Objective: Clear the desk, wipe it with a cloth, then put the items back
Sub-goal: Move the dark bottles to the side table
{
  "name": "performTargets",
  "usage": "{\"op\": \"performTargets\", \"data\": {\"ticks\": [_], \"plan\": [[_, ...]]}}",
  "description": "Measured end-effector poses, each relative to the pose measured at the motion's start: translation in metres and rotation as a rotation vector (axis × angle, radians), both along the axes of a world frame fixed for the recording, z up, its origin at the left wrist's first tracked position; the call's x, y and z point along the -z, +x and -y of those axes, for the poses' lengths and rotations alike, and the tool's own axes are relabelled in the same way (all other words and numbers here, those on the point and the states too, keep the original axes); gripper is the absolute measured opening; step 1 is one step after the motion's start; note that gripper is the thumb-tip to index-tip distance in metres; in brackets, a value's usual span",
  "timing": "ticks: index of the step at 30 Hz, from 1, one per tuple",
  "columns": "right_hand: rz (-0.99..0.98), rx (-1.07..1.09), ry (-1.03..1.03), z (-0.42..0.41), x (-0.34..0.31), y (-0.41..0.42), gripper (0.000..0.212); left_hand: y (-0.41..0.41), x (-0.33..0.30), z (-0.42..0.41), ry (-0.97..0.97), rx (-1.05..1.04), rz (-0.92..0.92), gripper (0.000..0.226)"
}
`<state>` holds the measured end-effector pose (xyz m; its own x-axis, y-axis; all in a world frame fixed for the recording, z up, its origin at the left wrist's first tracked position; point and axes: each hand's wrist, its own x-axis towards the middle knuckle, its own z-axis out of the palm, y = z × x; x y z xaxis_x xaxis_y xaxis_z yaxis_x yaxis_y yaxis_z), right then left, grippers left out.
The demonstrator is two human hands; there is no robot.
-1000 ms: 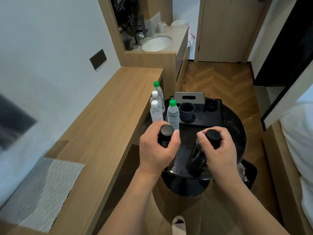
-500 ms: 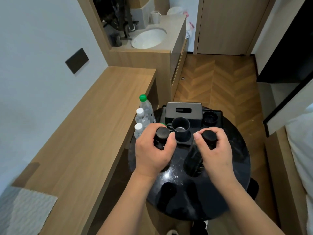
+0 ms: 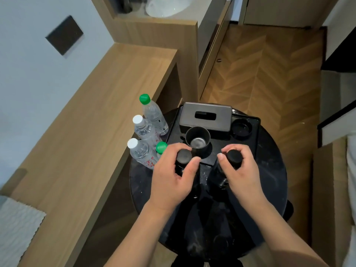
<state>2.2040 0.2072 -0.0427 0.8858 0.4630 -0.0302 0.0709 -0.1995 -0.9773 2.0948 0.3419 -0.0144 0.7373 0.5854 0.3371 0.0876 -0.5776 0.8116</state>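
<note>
My left hand (image 3: pixel 174 176) grips a dark bottle with a black cap (image 3: pixel 184 157); my right hand (image 3: pixel 241 173) grips a second dark bottle with a black cap (image 3: pixel 233 156). Both are held upright over the round black side table (image 3: pixel 269 189). Beyond them a black tray (image 3: pixel 254 135) carries a black cup (image 3: pixel 197 139), a grey tissue box (image 3: pixel 205 115) and a round black coaster (image 3: pixel 241 127). Several clear water bottles (image 3: pixel 143 129) with green and white caps stand at the table's left edge. The wooden desk (image 3: pixel 92 135) runs along the left wall. A white cloth (image 3: pixel 17 226) lies on its near end.
A dark wall plate (image 3: pixel 64 35) sits above the desk. A wooden vanity with a white sink (image 3: pixel 165 6) stands at the far end. Herringbone wood floor (image 3: pixel 269 74) stretches to the right. A bed edge (image 3: pixel 350 189) is at far right.
The view has tilted down and closer over the black table. Both hands with their bottles have moved forward toward the tray and the cup. The cloth has slid toward the frame's lower left.
</note>
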Motion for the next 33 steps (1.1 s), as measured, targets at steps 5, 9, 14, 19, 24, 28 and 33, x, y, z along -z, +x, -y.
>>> {"op": "performTargets", "data": {"ticks": [5, 9, 14, 19, 24, 28, 33], "plan": [[-0.033, 0.021, -0.018, 0.006, 0.032, 0.005, 0.019, 0.008, 0.036, 0.003, -0.076, 0.033, -0.201, 0.036], [-0.057, 0.005, -0.018, 0.001, 0.052, 0.002, 0.021, 0.015, 0.062, 0.002, -0.112, 0.041, -0.28, 0.037], [0.016, -0.044, -0.055, -0.006, 0.074, -0.001, 0.031, 0.017, 0.085, -0.005, -0.13, 0.066, -0.387, 0.036], [0.056, -0.1, -0.12, -0.006, 0.083, 0.001, 0.03, 0.018, 0.084, -0.013, -0.157, 0.105, -0.415, 0.034], [0.095, -0.142, -0.175, -0.013, 0.073, 0.002, 0.025, 0.016, 0.07, -0.014, -0.121, 0.136, -0.354, 0.031], [0.164, -0.158, -0.195, -0.019, 0.05, -0.002, 0.029, 0.01, 0.05, -0.015, -0.038, 0.069, -0.257, 0.027], [0.449, -0.246, -0.093, -0.047, 0.006, -0.013, 0.036, -0.008, 0.021, -0.018, 0.188, 0.0, -0.097, 0.027]]}}
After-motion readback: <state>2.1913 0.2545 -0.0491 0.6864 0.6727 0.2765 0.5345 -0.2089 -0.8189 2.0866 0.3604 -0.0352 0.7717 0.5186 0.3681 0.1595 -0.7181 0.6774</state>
